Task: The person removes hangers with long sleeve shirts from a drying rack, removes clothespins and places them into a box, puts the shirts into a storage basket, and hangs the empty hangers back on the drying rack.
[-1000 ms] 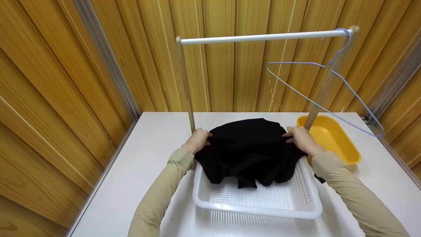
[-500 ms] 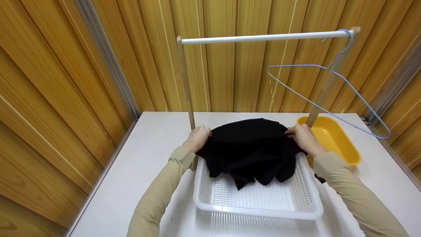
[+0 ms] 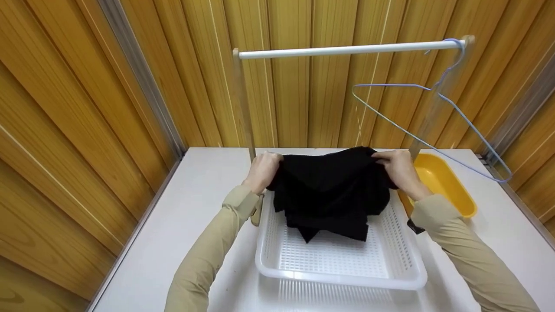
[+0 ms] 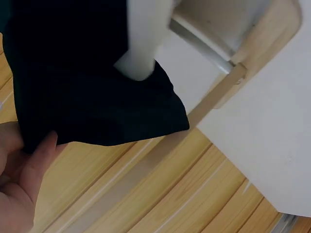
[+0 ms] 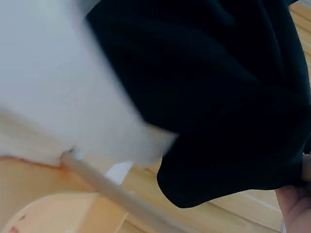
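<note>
A black T-shirt [image 3: 329, 190] hangs spread between my two hands above a white perforated plastic basket [image 3: 338, 280]. At its upper left corner my left hand [image 3: 263, 171] grips the cloth. My right hand [image 3: 399, 171] pinches the upper right corner between thumb and fingers. The lower folds dangle inside the basket's outline in the head view. In the left wrist view, thumb and fingers of the left hand [image 4: 22, 179] hold the shirt [image 4: 97, 109] by a corner, with a short sleeve drooping beside them. The right wrist view has the other sleeve [image 5: 209, 179] hanging beside my right fingertips.
Behind the basket stands a rack with a white bar [image 3: 347, 51] on wooden posts. A bluish wire hanger [image 3: 390, 85] hangs at the bar's right end. A yellow tub [image 3: 466, 203] sits right of the basket on the white table [image 3: 182, 208]. Wood-patterned panels enclose the back and sides.
Both hands have risen slightly, lifting the T-shirt's top edge. Its lower folds have drawn up and back, so more of the basket's floor shows.
</note>
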Tool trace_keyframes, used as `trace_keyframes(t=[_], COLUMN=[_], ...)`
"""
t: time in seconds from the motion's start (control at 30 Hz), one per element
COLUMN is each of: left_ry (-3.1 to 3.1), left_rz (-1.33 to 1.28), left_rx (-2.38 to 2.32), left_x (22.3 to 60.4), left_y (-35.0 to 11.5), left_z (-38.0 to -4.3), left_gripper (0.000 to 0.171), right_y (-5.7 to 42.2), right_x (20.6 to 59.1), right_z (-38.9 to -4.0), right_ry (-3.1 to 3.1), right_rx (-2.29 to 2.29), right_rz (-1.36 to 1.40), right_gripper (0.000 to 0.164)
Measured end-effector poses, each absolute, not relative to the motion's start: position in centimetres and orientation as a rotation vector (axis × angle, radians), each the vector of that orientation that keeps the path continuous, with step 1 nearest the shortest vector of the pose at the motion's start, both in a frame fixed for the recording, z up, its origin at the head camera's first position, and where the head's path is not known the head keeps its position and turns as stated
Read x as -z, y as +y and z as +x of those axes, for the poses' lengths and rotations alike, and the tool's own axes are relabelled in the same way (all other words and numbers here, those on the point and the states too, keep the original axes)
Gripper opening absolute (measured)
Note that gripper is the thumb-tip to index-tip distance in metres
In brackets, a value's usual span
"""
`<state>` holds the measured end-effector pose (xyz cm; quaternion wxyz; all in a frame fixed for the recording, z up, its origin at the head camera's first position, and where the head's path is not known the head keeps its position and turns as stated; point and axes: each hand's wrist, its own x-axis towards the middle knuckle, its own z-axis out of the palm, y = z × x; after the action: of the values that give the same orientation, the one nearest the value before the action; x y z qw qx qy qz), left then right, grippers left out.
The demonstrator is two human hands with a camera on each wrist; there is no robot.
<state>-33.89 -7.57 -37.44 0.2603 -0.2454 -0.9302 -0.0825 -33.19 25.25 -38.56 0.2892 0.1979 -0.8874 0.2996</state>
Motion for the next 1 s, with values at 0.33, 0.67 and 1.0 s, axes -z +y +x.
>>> trace_keyframes(t=[0.33, 0.67, 1.0], left_ry=[-2.339, -2.206, -2.052], left_rz=[-0.714, -0.816, -0.962], left_rx=[0.407, 0.514, 0.541], left_x=[33.8, 31.3, 30.1], left_y=[-5.4, -3.3, -1.6], left_z=[-32.4, -30.6, -29.2], left_gripper=[0.015, 0.014, 0.014], right_y=[23.8, 21.7, 19.9], right_x=[36.5, 33.2, 29.9], right_z=[-32.8, -30.8, -28.1], right_ry=[-2.166, -1.946, -1.731], right_rx=[-0.963, -1.133, -1.379], right_rz=[0.572, 0.543, 0.712], right_gripper=[0.019, 0.017, 0.023])
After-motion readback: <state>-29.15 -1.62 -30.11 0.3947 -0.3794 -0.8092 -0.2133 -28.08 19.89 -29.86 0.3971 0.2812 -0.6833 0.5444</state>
